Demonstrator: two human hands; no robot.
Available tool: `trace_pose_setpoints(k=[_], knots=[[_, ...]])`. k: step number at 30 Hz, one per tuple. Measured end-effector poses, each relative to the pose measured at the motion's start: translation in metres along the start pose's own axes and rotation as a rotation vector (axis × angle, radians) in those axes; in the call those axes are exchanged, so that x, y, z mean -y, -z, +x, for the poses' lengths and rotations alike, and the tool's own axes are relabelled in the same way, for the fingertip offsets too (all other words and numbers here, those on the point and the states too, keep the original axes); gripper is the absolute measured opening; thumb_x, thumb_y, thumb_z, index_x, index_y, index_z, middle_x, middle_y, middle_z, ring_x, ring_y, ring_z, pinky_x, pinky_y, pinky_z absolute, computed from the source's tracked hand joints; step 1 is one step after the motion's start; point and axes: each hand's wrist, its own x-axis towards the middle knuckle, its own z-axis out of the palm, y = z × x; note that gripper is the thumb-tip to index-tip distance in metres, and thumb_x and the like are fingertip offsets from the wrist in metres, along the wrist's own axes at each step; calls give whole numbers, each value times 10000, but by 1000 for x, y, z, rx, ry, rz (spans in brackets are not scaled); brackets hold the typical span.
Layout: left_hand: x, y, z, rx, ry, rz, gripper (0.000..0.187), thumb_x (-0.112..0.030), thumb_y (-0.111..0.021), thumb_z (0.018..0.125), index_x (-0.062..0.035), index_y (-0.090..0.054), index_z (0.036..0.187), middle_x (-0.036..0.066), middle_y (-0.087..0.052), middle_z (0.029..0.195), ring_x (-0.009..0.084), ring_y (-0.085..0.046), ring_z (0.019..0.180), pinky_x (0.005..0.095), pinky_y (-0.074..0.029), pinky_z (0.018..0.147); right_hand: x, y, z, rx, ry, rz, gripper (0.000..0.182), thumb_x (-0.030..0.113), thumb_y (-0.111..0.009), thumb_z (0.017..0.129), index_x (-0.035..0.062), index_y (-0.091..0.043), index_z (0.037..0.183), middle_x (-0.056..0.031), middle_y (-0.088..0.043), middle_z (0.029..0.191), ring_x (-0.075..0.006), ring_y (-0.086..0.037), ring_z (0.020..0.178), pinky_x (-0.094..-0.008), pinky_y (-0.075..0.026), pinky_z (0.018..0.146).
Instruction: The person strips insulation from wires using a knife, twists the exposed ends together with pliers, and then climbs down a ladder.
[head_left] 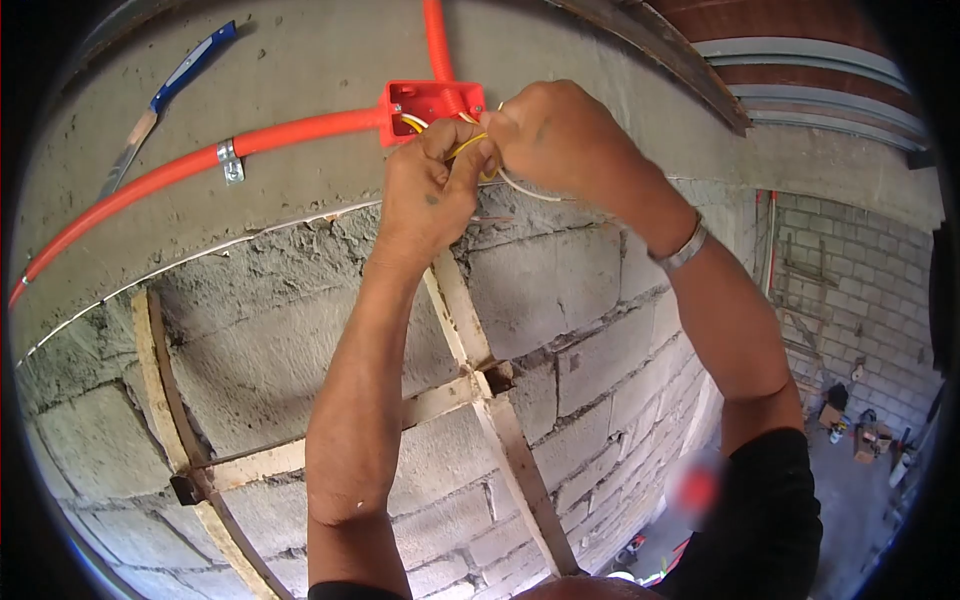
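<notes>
A red junction box (430, 90) is fixed to the concrete beam, with yellow and white wires (412, 122) coming out of it. Just below the box, my left hand (432, 190) pinches the wires between thumb and fingers. My right hand (560, 135) is closed at the box's right side, its fingertips on the wires close to the left fingertips. A loose white wire end (530, 190) hangs beneath my right hand. The exact grip of the right fingertips is partly hidden.
Orange conduit (300, 131) runs left from the box, held by a metal clamp (231, 162); another conduit (436, 40) rises above. A blue-handled knife (170, 90) rests behind the left conduit. A metal frame (440, 400) crosses the block wall (540, 280). Tools and boxes (870, 440) lie on the floor far below.
</notes>
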Motion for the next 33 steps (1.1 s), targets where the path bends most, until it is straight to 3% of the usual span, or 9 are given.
trace_pose_setpoints(k=[3, 6, 10, 12, 13, 15, 18, 25, 33], knots=[[-5, 1, -3, 47, 40, -33, 101, -54, -612, 923, 35, -651, 897, 35, -624, 769, 88, -555, 675, 243, -457, 630, -9, 20, 14, 510, -441, 757, 320, 273, -591, 873, -8, -678, 746, -96, -606, 591, -182, -577, 515, -351, -448, 492], [-5, 3, -5, 38, 12, 69, 100, -61, -609, 927, 24, -657, 901, 31, -623, 778, 91, -556, 699, 245, -461, 645, -19, 9, 18, 681, -529, 1020, 345, 286, -570, 895, -10, -642, 732, -32, -567, 578, -113, -500, 496, -297, -381, 474], [-8, 6, -3, 94, 59, 11, 133, -98, -613, 958, 23, -666, 966, 19, -660, 829, 83, -590, 797, 238, -485, 748, -20, 13, 5, 550, -538, 946, 378, 337, -563, 919, 2, -636, 759, -63, -584, 572, -165, -526, 481, -330, -412, 485], [-9, 10, -3, 142, 31, -66, 138, -107, -620, 956, 21, -670, 969, 23, -663, 840, 91, -595, 807, 250, -488, 769, -26, 14, -1, -131, -26, 210, 291, 315, -588, 914, 40, -649, 840, -77, -622, 643, -213, -565, 533, -369, -449, 518], [-9, 11, -3, 138, 29, -61, 138, -107, -620, 956, 21, -670, 969, 23, -663, 840, 91, -595, 807, 250, -488, 769, -26, 16, -2, -132, -21, 213, 291, 315, -588, 914, 40, -649, 840, -77, -622, 643, -213, -565, 533, -369, -449, 518], [-8, 11, -2, 156, 78, -93, 140, -113, -625, 954, 18, -674, 966, 30, -665, 852, 101, -600, 819, 260, -489, 791, -27, 20, -6, -493, 624, -13, 196, 288, -638, 863, 94, -658, 881, -65, -634, 724, -238, -596, 651, -396, -488, 614], [-7, 13, -1, 198, 29, -111, 148, -115, -625, 954, 22, -676, 979, 37, -666, 862, 106, -602, 829, 264, -493, 800, -28, 15, -10, -251, 620, -143, 158, 254, -655, 823, 113, -657, 894, -31, -618, 750, -209, -593, 733, -378, -489, 693], [-4, 18, 0, 248, 84, -77, 167, -108, -625, 950, 31, -678, 1027, 46, -677, 879, 118, -613, 852, 270, -503, 817, -35, 11, -7, -280, 701, -178, 199, 317, -639, 852, 119, -659, 852, -25, -582, 679, -212, -578, 716, -369, -476, 730], [-9, 17, -2, 193, 62, -107, 129, -86, -617, 945, 10, -692, 988, 22, -662, 811, 94, -586, 762, 257, -489, 727, -29, -3, 1, -121, 686, 21, 187, 173, -615, 878, 69, -593, 723, -81, -594, 666, -282, -601, 613, -380, -492, 583]])
